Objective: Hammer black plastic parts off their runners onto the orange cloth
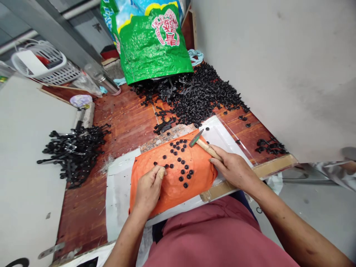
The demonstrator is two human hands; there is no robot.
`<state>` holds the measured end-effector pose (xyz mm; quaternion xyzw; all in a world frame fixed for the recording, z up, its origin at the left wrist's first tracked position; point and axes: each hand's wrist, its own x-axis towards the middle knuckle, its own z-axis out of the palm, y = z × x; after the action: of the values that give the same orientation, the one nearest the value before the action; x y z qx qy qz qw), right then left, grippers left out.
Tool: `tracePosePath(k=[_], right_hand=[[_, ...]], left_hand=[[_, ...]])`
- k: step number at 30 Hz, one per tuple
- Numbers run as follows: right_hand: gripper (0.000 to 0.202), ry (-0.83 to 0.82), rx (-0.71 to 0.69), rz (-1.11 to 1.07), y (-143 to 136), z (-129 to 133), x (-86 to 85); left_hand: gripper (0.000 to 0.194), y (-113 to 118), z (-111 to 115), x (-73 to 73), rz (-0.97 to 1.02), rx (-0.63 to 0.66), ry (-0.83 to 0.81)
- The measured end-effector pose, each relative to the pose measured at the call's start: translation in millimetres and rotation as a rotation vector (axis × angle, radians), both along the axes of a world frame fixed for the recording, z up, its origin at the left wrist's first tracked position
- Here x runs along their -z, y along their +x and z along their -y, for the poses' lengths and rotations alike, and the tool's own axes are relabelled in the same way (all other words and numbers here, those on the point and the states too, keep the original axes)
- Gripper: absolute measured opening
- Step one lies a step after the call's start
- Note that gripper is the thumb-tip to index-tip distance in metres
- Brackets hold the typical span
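Note:
My left hand [149, 187] rests low over an orange cloth-covered pad [169, 193], thumb and forefinger pinched together at a small black button-like piece [166, 166]. In my right hand [232, 167] is a small hammer [207, 148] with a pale wooden handle and a dark green head. Its head hangs over the pad's upper right part. Several more small round black pieces [183, 171] lie scattered on the orange cloth, between and beyond my hands.
A heap of small black pieces [197, 100] spreads from the mouth of a green woven bag [155, 48]. Left, a pile of black strip-like parts [75, 154] lies on the reddish wooden table [119, 126]. A metal flask [107, 83] and grey basket [59, 74] stand behind. Grey panels flank both sides.

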<state>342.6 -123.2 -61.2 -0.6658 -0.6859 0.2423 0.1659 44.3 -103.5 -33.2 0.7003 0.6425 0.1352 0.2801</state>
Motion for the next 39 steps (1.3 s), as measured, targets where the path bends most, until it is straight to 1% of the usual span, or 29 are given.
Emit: tracePosePath(k=[3,6,11,17,21,24,29,32,34,36,39], right_hand=[[0.048,0.011,0.005,0.024,-0.5,0.4,0.6],[0.050,0.017,0.015,0.067,-2.1,1.1,1.3],[0.049,0.027,0.016,0.097,-3.3,1.6,0.8],[0.050,0.041,0.005,0.130,-2.3,2.1,2.6],[0.050,0.043,0.002,0.120,-1.9,2.3,3.4],[0.050,0.030,0.001,0.102,-1.8,2.2,2.4],[0.050,0.013,0.002,0.102,-2.6,2.1,0.2],[0.050,0.018,0.007,0.100,-2.8,1.7,-0.3],[0.049,0.018,0.010,0.070,-1.9,1.6,-0.6],[0.048,0.016,0.000,-0.014,-0.2,2.6,-2.1],[0.046,0.049,-0.007,-0.164,1.7,7.2,-10.0]], left_hand=[[0.040,4.7,0.0,-3.7,0.037,0.012,-0.050],[0.040,8.3,0.3,-5.2,-0.007,0.037,-0.038],[0.037,9.6,-0.2,-3.2,-0.070,0.032,0.006],[0.039,6.6,-1.3,-1.6,-0.039,0.022,-0.033],[0.039,8.8,-0.5,-3.8,-0.051,0.033,-0.015],[0.034,10.5,0.8,-4.7,-0.082,0.039,-0.006],[0.034,10.0,1.0,-3.3,-0.119,0.030,0.011],[0.034,9.2,-0.2,-2.6,-0.131,0.048,0.016],[0.035,9.0,-0.8,-1.9,-0.139,0.063,0.026],[0.035,8.9,-1.3,-1.0,-0.141,0.071,0.041],[0.037,8.9,-2.6,0.2,-0.141,0.070,0.047]])
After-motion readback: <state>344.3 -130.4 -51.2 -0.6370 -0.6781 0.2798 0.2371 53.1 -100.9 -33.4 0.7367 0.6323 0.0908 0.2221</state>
